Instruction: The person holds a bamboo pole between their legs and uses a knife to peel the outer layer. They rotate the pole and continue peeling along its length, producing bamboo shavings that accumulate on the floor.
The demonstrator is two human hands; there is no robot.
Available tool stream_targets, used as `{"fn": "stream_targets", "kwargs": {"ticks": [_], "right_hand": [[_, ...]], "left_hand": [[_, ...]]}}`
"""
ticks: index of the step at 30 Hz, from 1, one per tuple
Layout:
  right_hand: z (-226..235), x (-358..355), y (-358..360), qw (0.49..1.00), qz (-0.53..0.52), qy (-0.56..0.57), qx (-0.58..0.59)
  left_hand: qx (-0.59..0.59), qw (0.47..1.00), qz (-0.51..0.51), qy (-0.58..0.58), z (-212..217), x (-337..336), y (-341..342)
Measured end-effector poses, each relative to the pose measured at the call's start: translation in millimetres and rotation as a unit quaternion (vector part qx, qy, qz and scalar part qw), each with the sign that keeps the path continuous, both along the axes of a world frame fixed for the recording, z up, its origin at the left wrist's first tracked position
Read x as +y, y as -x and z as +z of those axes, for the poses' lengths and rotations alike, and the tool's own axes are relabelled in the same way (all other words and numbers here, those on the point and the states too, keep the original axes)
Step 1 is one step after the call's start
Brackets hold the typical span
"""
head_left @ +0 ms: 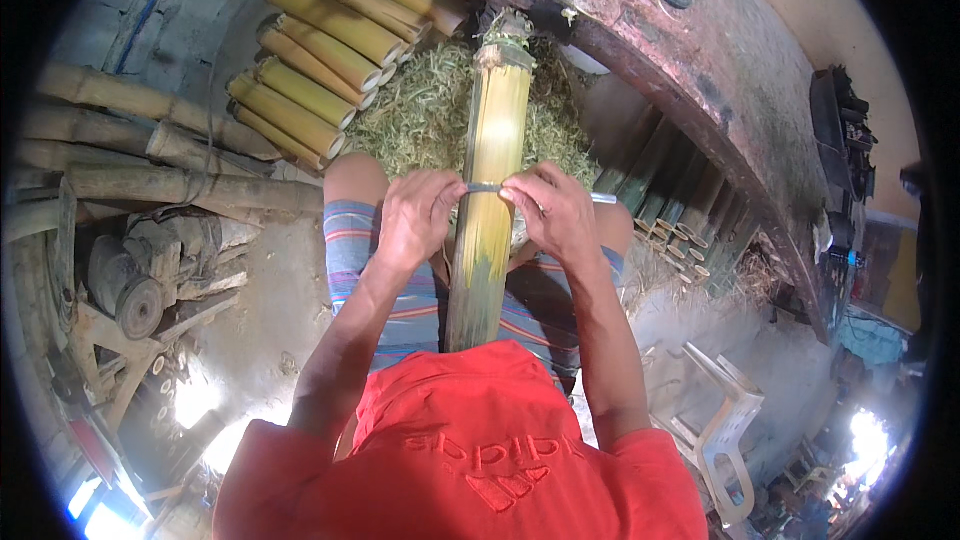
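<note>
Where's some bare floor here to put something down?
Bare floor lies left of the knees, between the log pile and wood scraps. Ahead, shavings and stacked bamboo crowd it. Both hands, left hand and right hand, grip the blade across the bamboo pole.

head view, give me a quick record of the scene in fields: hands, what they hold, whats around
left hand: grips one end of a blade
right hand: grips the other end
blade: lies across the bamboo pole
bamboo pole: yellow-green, runs between the knees away from the person
shavings: heaped under the far end
cut bamboo pieces: stacked far left
</note>
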State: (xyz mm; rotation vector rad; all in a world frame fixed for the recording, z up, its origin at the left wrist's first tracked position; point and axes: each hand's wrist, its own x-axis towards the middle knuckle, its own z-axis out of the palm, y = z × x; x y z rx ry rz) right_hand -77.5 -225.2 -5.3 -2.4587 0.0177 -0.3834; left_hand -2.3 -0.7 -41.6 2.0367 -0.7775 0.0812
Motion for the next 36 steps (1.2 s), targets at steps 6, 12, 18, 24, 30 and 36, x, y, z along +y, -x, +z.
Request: {"fn": "stream_targets", "kwargs": {"ticks": [6, 12, 18, 24, 30, 36], "right_hand": [[-1.6, 5.4, 13.7, 0.998, 0.06, 0.0, -0.036], [-1.4, -2.5, -7.2, 1.0, 0.006, 0.006, -0.012], [0.6, 9.9, 20.8, 0.998, 0.059, 0.01, -0.029], [-8.2, -19.2, -33.1, 1.0, 0.018, 0.011, -0.008], [-4.6, 3.2, 25.9, 0.997, 0.06, 0.025, -0.028], [-24.9, -43.9, -79.0, 0.994, 0.012, 0.014, -0.106]], "left_hand": [[-0.016, 0.999, -0.031, 0.021, 4.7, 6.1, 9.3], [0.008, 1.0, 0.001, 0.003, -5.2, -5.0, -10.8], [0.001, 0.999, -0.028, 0.02, -3.1, 12.8, 17.8], [0.027, 0.999, 0.023, 0.038, -14.5, -27.1, -40.9], [0.01, 1.0, -0.018, -0.007, -21.1, 14.6, 16.7], [-0.009, 0.998, 0.039, 0.054, -17.4, -58.4, -91.3]]}}
